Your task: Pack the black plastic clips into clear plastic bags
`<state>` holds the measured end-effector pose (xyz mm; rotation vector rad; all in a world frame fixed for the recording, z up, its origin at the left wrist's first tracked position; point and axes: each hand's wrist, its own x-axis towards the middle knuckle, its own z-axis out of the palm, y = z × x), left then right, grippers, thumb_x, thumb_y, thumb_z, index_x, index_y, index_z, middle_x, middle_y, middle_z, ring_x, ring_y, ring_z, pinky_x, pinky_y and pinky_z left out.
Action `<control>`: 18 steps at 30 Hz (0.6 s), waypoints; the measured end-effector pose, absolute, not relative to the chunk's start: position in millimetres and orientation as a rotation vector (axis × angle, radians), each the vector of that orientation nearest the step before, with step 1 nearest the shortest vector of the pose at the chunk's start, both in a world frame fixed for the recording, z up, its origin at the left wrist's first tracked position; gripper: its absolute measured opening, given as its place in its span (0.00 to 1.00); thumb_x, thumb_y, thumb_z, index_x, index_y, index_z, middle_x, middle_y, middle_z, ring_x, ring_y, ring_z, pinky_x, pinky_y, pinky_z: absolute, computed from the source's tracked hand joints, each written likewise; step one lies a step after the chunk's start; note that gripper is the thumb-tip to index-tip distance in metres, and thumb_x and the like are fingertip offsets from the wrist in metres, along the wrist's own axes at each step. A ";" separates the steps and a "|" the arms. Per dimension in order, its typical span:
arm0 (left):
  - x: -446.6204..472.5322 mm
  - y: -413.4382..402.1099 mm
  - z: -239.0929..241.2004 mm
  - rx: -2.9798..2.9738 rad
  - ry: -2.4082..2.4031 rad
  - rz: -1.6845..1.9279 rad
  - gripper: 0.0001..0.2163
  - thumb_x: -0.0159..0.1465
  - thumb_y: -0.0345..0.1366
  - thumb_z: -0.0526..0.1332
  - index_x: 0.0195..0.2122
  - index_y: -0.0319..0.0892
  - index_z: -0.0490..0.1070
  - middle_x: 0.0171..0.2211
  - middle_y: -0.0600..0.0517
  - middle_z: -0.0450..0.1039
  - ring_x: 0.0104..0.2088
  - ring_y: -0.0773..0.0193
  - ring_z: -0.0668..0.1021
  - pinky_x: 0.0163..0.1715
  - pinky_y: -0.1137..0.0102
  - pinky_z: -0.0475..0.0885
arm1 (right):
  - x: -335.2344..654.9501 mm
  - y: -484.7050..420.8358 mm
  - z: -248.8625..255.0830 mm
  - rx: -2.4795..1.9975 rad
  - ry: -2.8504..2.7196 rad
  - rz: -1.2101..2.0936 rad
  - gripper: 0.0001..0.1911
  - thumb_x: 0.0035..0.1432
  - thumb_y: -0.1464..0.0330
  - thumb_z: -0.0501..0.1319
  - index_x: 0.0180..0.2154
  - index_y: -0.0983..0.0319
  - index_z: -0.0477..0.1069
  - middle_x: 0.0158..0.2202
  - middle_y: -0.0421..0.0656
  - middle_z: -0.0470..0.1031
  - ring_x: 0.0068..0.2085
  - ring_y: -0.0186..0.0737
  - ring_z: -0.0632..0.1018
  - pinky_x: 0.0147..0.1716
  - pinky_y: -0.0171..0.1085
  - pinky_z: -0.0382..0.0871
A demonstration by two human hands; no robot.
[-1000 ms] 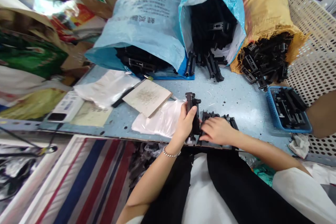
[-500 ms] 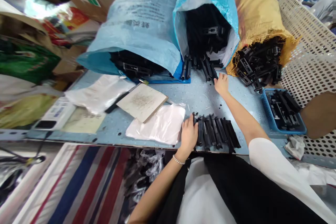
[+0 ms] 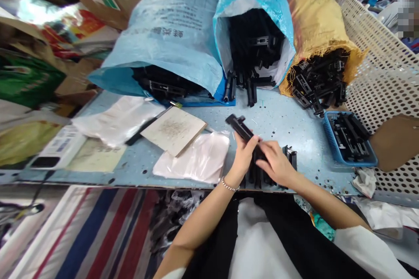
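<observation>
My left hand (image 3: 244, 153) grips a long black plastic part (image 3: 240, 127), holding it tilted above the table with its far end pointing up and left. The fingers of my right hand (image 3: 276, 161) close around the near end of this same part. Below both hands a row of similar black parts (image 3: 291, 157) lies along the table's front edge, mostly covered by the hands. More of these parts (image 3: 250, 91) spill from the mouth of the middle blue sack (image 3: 220, 30).
Left of my hands lie clear plastic bags (image 3: 196, 161) and a square board (image 3: 175, 130). A larger blue sack (image 3: 163, 39) and a yellow sack (image 3: 317, 13), both holding black parts, stand behind. At right are a blue basket (image 3: 334, 148) of parts and a white perforated crate (image 3: 386, 74).
My right hand has come back from the parts at the middle sack to the front. My left hand has lifted off the row, and both hands now hold one black part.
</observation>
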<state>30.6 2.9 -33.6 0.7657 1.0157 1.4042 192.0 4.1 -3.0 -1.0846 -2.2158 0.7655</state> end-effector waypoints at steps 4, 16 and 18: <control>22.1 -19.7 -8.7 0.807 0.967 1.247 0.29 0.64 0.46 0.62 0.63 0.45 0.57 0.26 0.57 0.72 0.25 0.64 0.75 0.30 0.69 0.74 | 193.4 2.1 31.0 -1.047 -2.296 0.617 0.18 0.70 0.57 0.50 0.54 0.56 0.68 0.48 0.51 0.72 0.49 0.51 0.73 0.51 0.52 0.69; -0.9 -44.6 -10.2 0.783 1.177 1.273 0.25 0.64 0.44 0.62 0.61 0.45 0.64 0.36 0.50 0.78 0.39 0.55 0.80 0.44 0.60 0.77 | 164.4 37.3 21.0 -1.059 -2.589 0.481 0.30 0.72 0.49 0.37 0.39 0.60 0.70 0.34 0.46 0.73 0.36 0.43 0.72 0.34 0.40 0.61; -4.8 -42.0 -12.7 0.818 1.276 1.284 0.18 0.65 0.44 0.60 0.54 0.43 0.71 0.42 0.49 0.78 0.46 0.55 0.78 0.51 0.60 0.74 | 161.3 14.9 13.2 -0.910 -2.668 0.499 0.29 0.70 0.48 0.42 0.36 0.60 0.71 0.33 0.46 0.73 0.35 0.43 0.71 0.34 0.40 0.61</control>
